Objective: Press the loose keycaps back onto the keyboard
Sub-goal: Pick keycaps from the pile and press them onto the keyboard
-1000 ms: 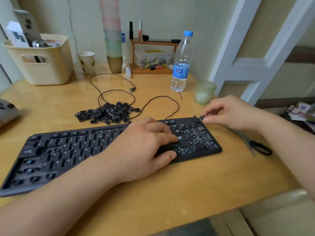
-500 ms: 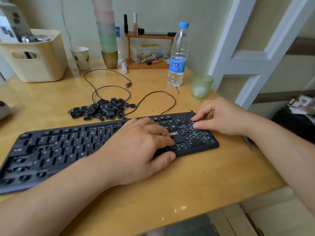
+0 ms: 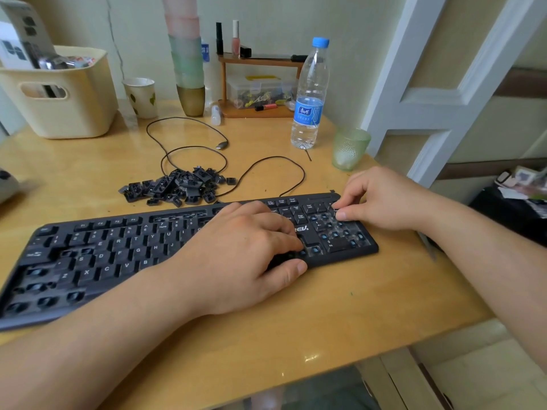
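Keyboard: black keyboard (image 3: 124, 255) lies across the wooden desk (image 3: 296, 321), its right end at about 3 o'clock from centre; many sockets stand bare on the number pad and at the left end.
Loose keycaps: a black heap (image 3: 177, 187) on the desk at 12 o'clock from the keyboard's middle, just beside the cable (image 3: 266, 173).
Left hand: left hand (image 3: 245, 258) rests on the keyboard, fingers curled over the keys, thumb at the front edge.
Right hand: right hand (image 3: 381, 199) at the number pad's upper right corner, thumb and forefinger pressed together; what they pinch I cannot tell.
Behind: water bottle (image 3: 309, 96) and green glass (image 3: 349, 147) at 1 o'clock.
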A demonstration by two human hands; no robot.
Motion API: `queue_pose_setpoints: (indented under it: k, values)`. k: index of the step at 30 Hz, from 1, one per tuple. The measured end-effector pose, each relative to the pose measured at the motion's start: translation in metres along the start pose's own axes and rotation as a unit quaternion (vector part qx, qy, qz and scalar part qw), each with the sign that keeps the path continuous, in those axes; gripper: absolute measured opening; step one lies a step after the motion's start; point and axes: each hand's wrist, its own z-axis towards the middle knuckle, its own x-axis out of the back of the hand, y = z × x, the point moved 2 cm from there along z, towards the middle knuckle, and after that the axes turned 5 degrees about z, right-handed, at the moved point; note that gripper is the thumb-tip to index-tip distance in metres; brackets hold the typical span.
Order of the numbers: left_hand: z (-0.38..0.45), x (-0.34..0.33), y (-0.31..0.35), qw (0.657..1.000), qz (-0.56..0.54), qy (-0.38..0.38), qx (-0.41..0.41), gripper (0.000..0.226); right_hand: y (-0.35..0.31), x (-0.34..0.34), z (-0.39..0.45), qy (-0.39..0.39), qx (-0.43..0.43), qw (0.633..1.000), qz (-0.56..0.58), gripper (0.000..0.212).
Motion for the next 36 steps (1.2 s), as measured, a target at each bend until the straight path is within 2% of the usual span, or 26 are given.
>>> queue_pose_setpoints:
  k: [7,10,15,18,22,27,32,36]
  values:
    - [0.000,0.000,0.001,1.000,0.002,-0.003,-0.001,0.058,-0.005,-0.008,-0.003,0.045,0.031,0.998,-0.021,0.034]
    - [0.000,0.000,0.001,1.000,0.000,-0.001,-0.001,0.058,-0.006,-0.009,-0.008,0.037,0.043,0.998,-0.036,0.035]
    - [-0.001,0.001,0.001,1.000,-0.001,0.000,0.000,0.058,-0.008,-0.007,-0.021,0.009,0.100,0.990,-0.100,0.017]
    - [-0.001,0.001,0.001,1.000,0.000,-0.001,-0.002,0.059,-0.005,-0.009,-0.027,0.030,0.095,0.990,-0.097,0.028]
    - [-0.002,0.002,0.000,1.000,-0.003,0.008,-0.002,0.057,0.006,-0.014,-0.037,0.123,0.102,0.984,-0.078,0.042]
    - [-0.002,0.003,-0.002,1.000,-0.004,0.010,-0.003,0.057,0.009,-0.026,-0.043,0.114,0.093,0.987,-0.070,0.056]
    - [-0.002,0.005,-0.003,1.000,-0.007,0.016,-0.003,0.054,-0.004,-0.017,-0.033,0.101,0.079,0.989,-0.073,0.040]
    - [-0.001,0.011,-0.012,0.999,-0.009,0.037,0.011,0.050,-0.045,-0.013,0.000,0.080,0.049,0.992,-0.079,0.031]
